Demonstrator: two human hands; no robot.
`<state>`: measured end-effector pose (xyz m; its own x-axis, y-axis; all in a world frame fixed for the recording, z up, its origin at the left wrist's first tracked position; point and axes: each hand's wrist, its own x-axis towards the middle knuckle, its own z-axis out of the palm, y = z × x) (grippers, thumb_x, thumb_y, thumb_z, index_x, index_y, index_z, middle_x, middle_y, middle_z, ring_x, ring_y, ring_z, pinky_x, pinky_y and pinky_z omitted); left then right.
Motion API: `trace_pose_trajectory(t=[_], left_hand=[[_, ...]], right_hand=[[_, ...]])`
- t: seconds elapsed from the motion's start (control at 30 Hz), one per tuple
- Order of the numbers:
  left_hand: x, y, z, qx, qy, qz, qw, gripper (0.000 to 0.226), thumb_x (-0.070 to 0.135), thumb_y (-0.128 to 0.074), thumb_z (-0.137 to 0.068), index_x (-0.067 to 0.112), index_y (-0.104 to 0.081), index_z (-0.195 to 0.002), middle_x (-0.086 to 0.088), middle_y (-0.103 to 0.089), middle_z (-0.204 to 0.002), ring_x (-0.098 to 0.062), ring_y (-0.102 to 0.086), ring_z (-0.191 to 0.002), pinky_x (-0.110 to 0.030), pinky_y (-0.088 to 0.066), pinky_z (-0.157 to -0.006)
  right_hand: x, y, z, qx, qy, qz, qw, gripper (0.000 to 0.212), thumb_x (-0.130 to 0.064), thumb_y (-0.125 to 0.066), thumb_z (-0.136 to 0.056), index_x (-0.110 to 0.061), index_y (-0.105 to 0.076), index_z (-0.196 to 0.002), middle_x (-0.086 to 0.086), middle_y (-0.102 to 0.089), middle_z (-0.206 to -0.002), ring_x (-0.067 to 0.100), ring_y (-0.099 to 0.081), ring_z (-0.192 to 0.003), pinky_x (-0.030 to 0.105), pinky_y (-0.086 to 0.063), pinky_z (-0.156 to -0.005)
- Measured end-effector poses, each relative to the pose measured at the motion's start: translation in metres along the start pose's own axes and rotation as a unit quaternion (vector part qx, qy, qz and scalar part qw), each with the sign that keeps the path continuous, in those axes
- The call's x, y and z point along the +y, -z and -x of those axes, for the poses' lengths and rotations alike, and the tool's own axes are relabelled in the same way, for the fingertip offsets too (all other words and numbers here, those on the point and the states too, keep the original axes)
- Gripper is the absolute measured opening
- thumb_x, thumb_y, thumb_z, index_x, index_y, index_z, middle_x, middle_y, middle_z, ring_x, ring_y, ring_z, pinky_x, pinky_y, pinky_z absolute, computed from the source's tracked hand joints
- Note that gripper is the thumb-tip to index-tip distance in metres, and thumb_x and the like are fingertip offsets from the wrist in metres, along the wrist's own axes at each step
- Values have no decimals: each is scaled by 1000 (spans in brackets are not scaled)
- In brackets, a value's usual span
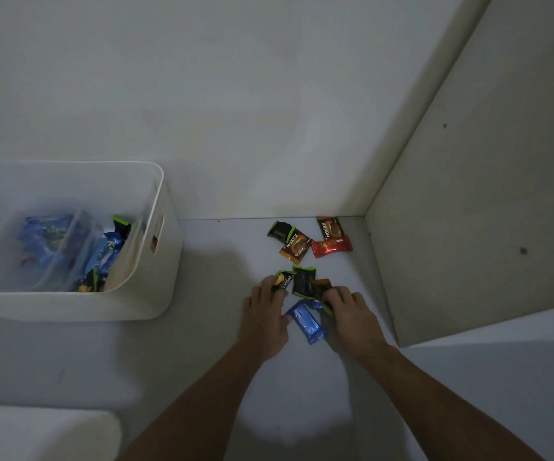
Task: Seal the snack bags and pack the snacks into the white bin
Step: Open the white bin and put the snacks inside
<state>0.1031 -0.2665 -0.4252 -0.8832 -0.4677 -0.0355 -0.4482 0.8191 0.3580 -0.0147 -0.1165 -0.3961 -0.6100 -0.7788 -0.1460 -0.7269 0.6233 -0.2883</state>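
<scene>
Far left, the white bin (156, 207) stands on the pale surface (202, 344), already holding a jumble of blue and green-trimmed packets (102, 257); packing is judged partly done. Well to its right, the loose snacks lie in two clusters near the corner of the wall panel (468, 211).

Near cluster: the left hand (264, 322) curls its fingers round a green-edged Nextar packet (282, 281), which points obliquely away from the person and to the right. Just beside it a second dark, green-edged packet (304, 281) stands with its long axis running nearly straight away from the viewer. The right hand (352, 314) pinches a third packet with an orange end (321, 287), its fingertips bent over the wrapper. Between the two hands lies a blue packet (304, 321), long axis running from upper left to lower right, ungripped.

Far cluster, untouched: a green-and-black packet (279, 230), an orange Nextar packet (295, 247) lying on a diagonal, an upright orange Nextar packet (329, 227) against the back wall, and a red packet (332, 248) lying crosswise.

Eight packets remain outside the bin. Whether any wrapper needs sealing cannot be told at this resolution.
</scene>
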Motion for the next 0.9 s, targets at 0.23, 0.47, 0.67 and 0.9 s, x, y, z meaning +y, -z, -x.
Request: trace_pose_trajectory(t=[0.23,0.47,0.67,0.9], left_hand=[[2,-2,3,32,16,20,999,48,17,-62,-83,17,-47,-128,-3,-57,-119,-22,-51,-103,-33,-41,-82],[15,0,4,75,49,89,992,74,58,-51,-82,25,-28,-144,-11,-25,-152,-27,-33,-135,-39,-35,-102],[24,-15,1,1,3,-18,1000,96,82,-42,-67,23,-36,-144,-8,-19,-157,-28,-27,-141,-53,-24,-112],[7,-13,10,91,30,92,991,51,36,-71,-68,16,-57,-113,-3,-55,-106,-22,-56,-91,-30,-45,-75]], right_hand=[[10,2,15,39,-43,-37,998,30,-11,-54,-90,-11,-53,-120,8,-56,-119,26,-52,-97,26,-31,-72],[6,-7,20,65,-60,-65,994,34,-5,-62,-81,-10,-56,-114,11,-59,-111,28,-53,-88,28,-36,-67],[10,-6,15,59,-91,-108,988,55,3,-59,-79,-16,-52,-129,10,-54,-123,29,-54,-100,35,-45,-78],[13,-4,12,73,-133,-152,977,50,4,-58,-81,-18,-53,-126,12,-55,-120,30,-54,-100,37,-45,-78]])
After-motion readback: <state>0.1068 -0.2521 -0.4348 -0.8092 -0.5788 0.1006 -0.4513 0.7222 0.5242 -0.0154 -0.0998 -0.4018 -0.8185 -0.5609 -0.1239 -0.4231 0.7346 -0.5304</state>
